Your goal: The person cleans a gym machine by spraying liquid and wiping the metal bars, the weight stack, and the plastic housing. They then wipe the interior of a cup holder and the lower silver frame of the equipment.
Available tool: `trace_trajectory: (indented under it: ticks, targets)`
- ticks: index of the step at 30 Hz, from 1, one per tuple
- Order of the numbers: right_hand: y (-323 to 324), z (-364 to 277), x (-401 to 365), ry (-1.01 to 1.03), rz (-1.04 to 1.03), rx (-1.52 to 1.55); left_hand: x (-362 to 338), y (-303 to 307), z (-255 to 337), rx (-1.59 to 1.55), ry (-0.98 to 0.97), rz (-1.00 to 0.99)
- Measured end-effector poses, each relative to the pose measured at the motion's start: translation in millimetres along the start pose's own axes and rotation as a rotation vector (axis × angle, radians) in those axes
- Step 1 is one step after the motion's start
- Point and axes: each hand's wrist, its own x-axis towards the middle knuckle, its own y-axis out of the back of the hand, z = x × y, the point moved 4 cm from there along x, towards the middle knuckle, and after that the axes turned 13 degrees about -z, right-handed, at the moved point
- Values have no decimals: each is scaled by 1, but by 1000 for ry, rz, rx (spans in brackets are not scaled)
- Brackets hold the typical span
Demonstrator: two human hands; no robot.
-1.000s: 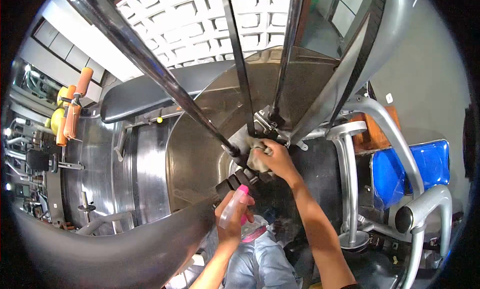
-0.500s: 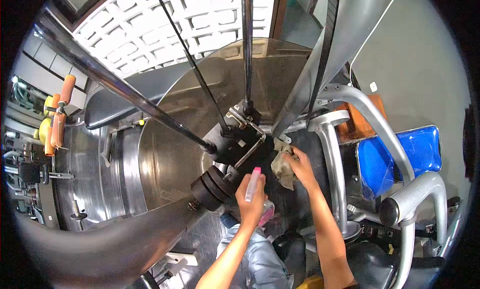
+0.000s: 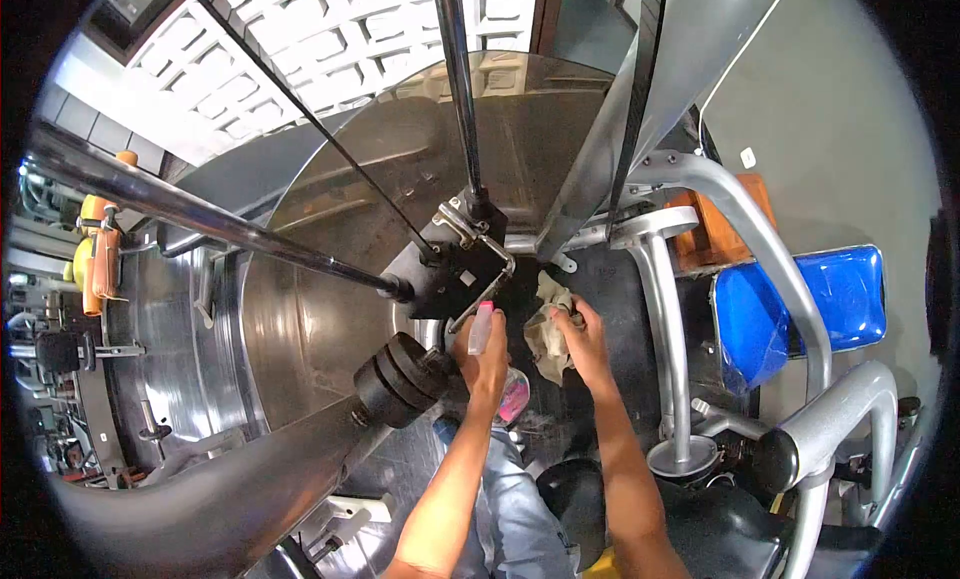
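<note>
My left hand point(image 3: 482, 356) is wrapped round a spray bottle point(image 3: 514, 397) with a pink-tipped white trigger head; pink liquid shows in its clear body below the hand. In my right hand point(image 3: 588, 344) is a crumpled beige cloth point(image 3: 549, 339), which hangs down from the fingers. The left hand is close to the black weight-stack block point(image 3: 440, 274) of a gym machine, which carries a bent metal pin. Beside that hand is a set of black round rubber pads point(image 3: 402, 381) on a thick grey tube.
Chrome guide rods point(image 3: 215, 214) and a black cable cross the left and top. A clear tinted shield point(image 3: 330, 249) stands behind the block. Silver frame tubes point(image 3: 665, 329) rise on the right, near a blue seat point(image 3: 840, 299) and a wooden box point(image 3: 725, 224).
Both hands have shifted slightly left in view, the left one also upward, nearer the block. The cloth hangs more spread out. The whole view has turned a little.
</note>
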Motion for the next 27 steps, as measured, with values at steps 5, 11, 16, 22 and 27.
trace_trajectory:
  ticks: [5,11,16,22,27]
  targets:
    - [-16,-38,10,232,140,-223,-8,-1,0,83,-102,-15]
    - [-50,-60,36,264,-12,-604,-41,7,1,2,-208,-56]
    - [-75,-57,33,343,-114,-844,-65,17,-12,2,-250,-83]
    - [-90,-51,17,503,-302,-859,-68,27,-22,23,-222,-84]
    - [-89,-54,16,508,-338,-975,-71,31,-13,151,-181,-118]
